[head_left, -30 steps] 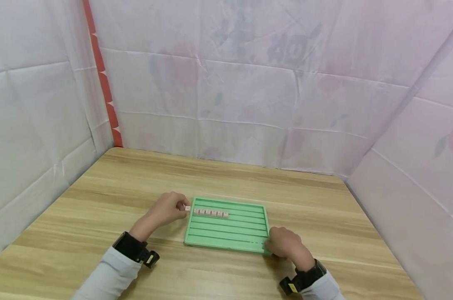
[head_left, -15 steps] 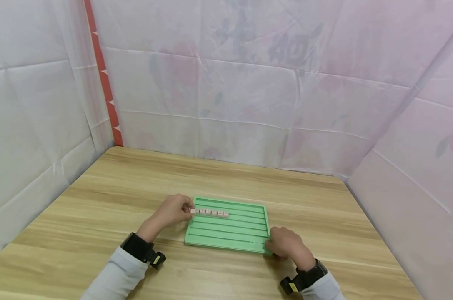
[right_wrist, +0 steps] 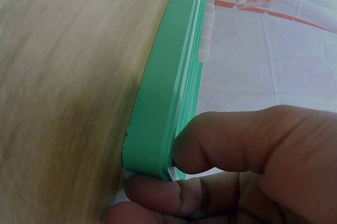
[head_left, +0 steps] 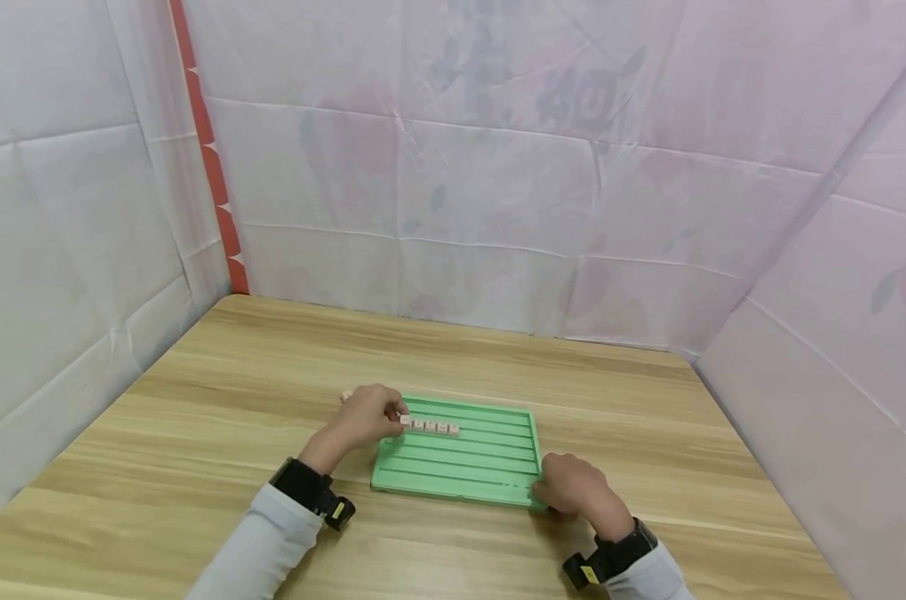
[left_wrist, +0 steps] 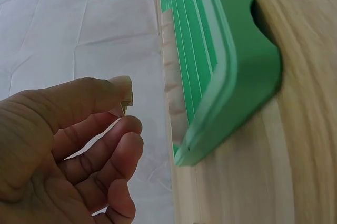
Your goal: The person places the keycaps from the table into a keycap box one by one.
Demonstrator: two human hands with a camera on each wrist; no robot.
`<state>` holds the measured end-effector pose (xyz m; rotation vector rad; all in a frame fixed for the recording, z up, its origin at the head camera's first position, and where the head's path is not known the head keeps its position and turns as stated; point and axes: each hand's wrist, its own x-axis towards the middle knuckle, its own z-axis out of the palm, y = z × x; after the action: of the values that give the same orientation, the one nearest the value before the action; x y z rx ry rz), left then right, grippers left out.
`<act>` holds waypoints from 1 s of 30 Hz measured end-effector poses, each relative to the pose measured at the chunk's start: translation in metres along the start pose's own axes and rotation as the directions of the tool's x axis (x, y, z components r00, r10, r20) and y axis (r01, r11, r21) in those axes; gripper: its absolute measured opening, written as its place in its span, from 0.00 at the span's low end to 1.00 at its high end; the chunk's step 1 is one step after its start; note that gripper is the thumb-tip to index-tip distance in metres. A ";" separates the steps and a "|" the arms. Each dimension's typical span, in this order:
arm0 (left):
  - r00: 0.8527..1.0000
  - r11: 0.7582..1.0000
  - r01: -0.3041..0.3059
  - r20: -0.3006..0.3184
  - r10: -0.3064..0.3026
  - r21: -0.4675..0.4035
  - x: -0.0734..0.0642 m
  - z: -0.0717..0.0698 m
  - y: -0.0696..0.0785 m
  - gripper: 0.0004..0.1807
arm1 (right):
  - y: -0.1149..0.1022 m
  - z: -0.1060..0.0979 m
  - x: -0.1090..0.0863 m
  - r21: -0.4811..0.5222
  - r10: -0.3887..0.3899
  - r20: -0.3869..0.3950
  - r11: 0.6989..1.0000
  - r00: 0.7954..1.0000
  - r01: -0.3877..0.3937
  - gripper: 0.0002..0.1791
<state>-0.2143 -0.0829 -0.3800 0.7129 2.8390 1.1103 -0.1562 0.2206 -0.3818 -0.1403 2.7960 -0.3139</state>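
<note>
My left hand (head_left: 364,417) pinches a small pale pink tile (left_wrist: 125,106) between thumb and forefinger. It is held up over the left part of a green ridged tray (head_left: 460,490), apart from the tray in the left wrist view. A row of several matching tiles (head_left: 436,427) sits in an upper groove of the tray, its left end hidden by the hand in the head view. My right hand (head_left: 573,485) grips the tray's near right corner, thumb on the rim and fingers (right_wrist: 152,192) below and outside it.
Another small pink tile (head_left: 347,396) lies on the wood-grain table (head_left: 272,350), partly behind my left hand. Pale printed sheets (head_left: 498,167) hang as walls behind the table and on both sides.
My left hand has moved right with the tile, from beside the tray's left edge to over the row. A tile behind the hand has come into view. The right hand has stayed put.
</note>
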 end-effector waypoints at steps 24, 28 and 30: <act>0.997 0.999 -0.018 0.072 0.020 -0.029 0.029 0.027 0.018 0.06 | -0.001 0.003 0.003 0.001 0.002 0.009 1.000 1.000 -0.002 0.10; 0.997 1.000 -0.014 0.074 0.015 -0.018 0.031 0.029 0.018 0.07 | -0.002 0.003 0.001 0.004 -0.006 0.004 1.000 1.000 0.006 0.10; 0.997 1.000 -0.013 0.076 0.014 -0.007 0.032 0.031 0.019 0.07 | -0.002 0.002 0.000 0.005 -0.015 0.002 1.000 1.000 0.015 0.09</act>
<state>-0.2299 -0.0382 -0.3860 0.7579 2.7702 1.0693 -0.1555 0.2181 -0.3835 -0.1598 2.7929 -0.3246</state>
